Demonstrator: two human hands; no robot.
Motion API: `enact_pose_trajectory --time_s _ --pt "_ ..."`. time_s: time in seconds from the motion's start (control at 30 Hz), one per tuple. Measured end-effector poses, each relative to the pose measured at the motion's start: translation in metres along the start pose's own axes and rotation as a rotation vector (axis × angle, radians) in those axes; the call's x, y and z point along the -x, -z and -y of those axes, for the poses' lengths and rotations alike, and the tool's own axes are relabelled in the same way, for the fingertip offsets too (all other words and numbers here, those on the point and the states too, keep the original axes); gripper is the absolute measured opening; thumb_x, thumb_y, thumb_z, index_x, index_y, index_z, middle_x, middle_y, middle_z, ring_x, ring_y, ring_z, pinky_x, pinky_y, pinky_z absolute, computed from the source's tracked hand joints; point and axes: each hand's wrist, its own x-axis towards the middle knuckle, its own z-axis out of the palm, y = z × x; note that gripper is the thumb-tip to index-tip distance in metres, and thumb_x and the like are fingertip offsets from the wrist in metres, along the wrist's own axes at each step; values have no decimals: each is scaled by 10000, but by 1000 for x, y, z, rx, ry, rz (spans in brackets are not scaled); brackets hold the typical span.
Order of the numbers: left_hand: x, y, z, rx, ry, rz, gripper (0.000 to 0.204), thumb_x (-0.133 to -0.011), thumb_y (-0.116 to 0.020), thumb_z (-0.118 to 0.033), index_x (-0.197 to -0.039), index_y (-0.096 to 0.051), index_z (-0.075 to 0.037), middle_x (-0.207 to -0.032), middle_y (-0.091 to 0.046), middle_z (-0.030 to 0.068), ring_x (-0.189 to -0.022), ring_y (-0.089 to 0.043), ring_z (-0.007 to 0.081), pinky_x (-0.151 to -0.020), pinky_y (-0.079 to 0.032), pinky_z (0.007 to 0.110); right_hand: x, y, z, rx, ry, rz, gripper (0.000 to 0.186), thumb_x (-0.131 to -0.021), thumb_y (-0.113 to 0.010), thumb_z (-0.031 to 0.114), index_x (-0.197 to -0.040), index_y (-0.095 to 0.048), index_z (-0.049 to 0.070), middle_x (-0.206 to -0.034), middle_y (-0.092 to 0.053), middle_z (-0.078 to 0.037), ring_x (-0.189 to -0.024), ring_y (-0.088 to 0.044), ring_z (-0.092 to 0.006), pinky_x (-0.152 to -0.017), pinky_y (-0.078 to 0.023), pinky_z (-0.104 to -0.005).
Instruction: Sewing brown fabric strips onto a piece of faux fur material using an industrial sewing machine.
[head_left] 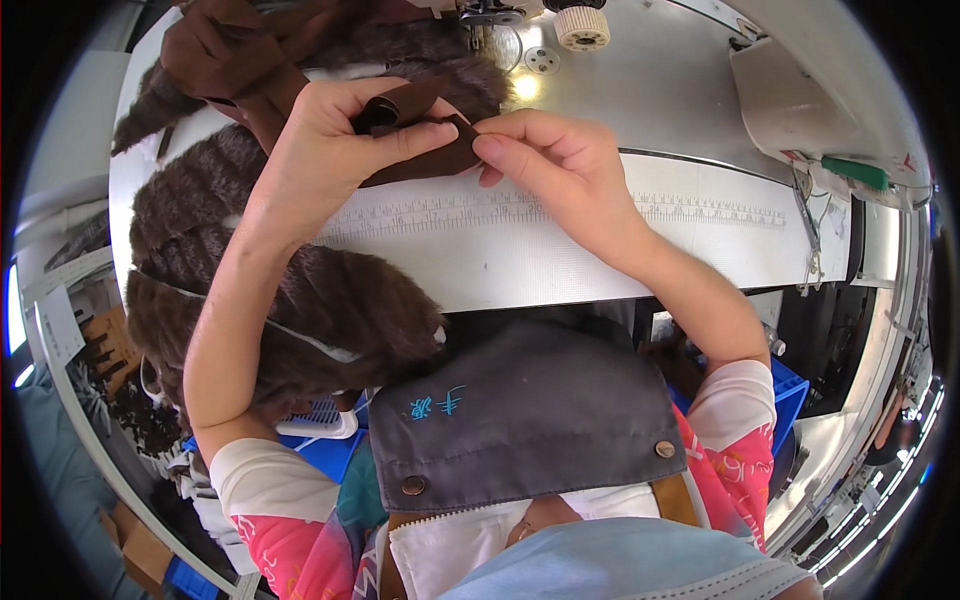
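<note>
A piece of dark brown fabric (pixel 425 163) is held up between my two hands, just in front of the sewing machine (pixel 495 14). My left hand (pixel 335 140) grips it, thumb lying along a folded edge and fingers hidden behind. At its right end, my right hand (pixel 560 165) pinches the edge between thumb and forefinger. More brown cloth (pixel 225 65) trails off at the upper left. Dark brown fur (pixel 330 320) with pale seam strips lies under my left forearm and hangs over the table's front edge.
A ruler scale (pixel 690 208) runs along the white table's front strip (pixel 480 270). Small scissors or snips (pixel 808 215) and a green-handled tool (pixel 855 173) sit at the right. A blue bin (pixel 790 395) stands below the table at the right.
</note>
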Motion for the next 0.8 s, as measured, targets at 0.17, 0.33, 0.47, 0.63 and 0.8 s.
enact_pose_trajectory --time_s 0.17,0.33,0.47,0.63,0.8 --pt "-1 6 2 0 135 -20 199 -778 -705 -132 -925 -670 -2 -837 -654 14 -786 -571 62 -759 -442 203 -4 2 -1 -137 -122 31 182 -885 -575 146 -950 -643 -10 -808 -670 -68 -669 -574 -89 -627 -458 -213" --pt "-6 11 5 95 102 -11 257 -808 -666 -157 -983 -656 31 -941 -673 63 -878 -607 97 -830 -445 213 -4 5 0 -78 -193 -20 183 -887 -577 168 -954 -647 13 -811 -673 -59 -656 -569 -66 -593 -431 -190" --pt "-4 12 8 141 107 -11 259 -811 -663 -163 -988 -656 26 -941 -671 63 -883 -605 95 -833 -444 212 -5 6 -3 -94 -172 -13 186 -886 -581 177 -954 -653 20 -803 -672 -47 -659 -572 -59 -578 -420 -181" --pt "-4 10 0 77 170 46 253 -798 -684 -154 -995 -663 3 -912 -668 51 -846 -591 78 -790 -447 210 -3 6 -3 -93 -152 -27 184 -885 -583 175 -949 -656 19 -803 -671 -48 -661 -574 -62 -583 -431 -185" --pt "-7 1 10 -34 -51 -38 187 -770 -703 -106 -934 -685 -18 -834 -647 -9 -765 -567 66 -727 -442 195 -4 4 0 -91 -151 -10 203 -894 -569 172 -962 -647 -3 -788 -672 -49 -675 -576 -65 -596 -447 -195"
